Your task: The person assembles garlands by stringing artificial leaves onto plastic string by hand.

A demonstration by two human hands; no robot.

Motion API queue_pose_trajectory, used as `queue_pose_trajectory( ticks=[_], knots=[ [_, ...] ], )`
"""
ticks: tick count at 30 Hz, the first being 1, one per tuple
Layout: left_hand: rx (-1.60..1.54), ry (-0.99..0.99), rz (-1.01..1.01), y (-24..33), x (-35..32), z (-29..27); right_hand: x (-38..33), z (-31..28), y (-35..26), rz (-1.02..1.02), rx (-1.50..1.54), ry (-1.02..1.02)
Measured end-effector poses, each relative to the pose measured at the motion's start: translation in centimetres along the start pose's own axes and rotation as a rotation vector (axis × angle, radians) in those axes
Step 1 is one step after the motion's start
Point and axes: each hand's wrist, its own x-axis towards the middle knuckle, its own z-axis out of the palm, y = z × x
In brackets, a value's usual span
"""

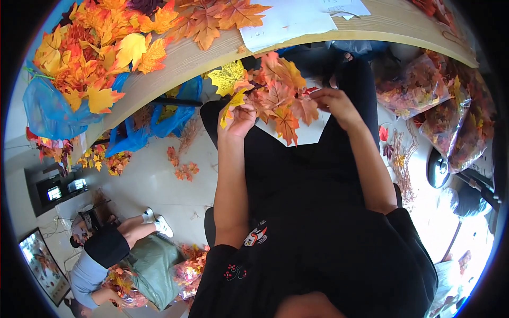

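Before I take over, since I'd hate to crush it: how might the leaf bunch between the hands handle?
The bunch is probably light for its size: its leaves look thin. It may flex easily, since they splay loosely outward. They overlap and look pointed, so they could snag.

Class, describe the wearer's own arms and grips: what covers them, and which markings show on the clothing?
The left sleeve and right sleeve are short and black, matching the black top. Both forearms are bare. The left grip and right grip are gloveless. A white-and-red motif and a small red floral motif decorate the left side.
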Motion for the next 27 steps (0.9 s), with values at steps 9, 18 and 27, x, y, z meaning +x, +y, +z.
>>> queue_pose_trajectory(
  ticks=[9, 18, 27],
  knots=[
    [0.059, -0.060, -0.088, -1.0, -0.6, 0.6, 0.2, 4.0, -2.1, 0.018, 0.674, -0.044],
    [0.279, -0.009, -0.009, -2.2, -0.8, 0.0, -0.1, 4.0, -2.5, 0.053, 0.514, -0.122],
    [0.030, -0.489, -0.228, -1.7, -0.1, -2.4, -0.7, 6.5, -2.0, -0.192, -0.060, -0.113]
  ],
)
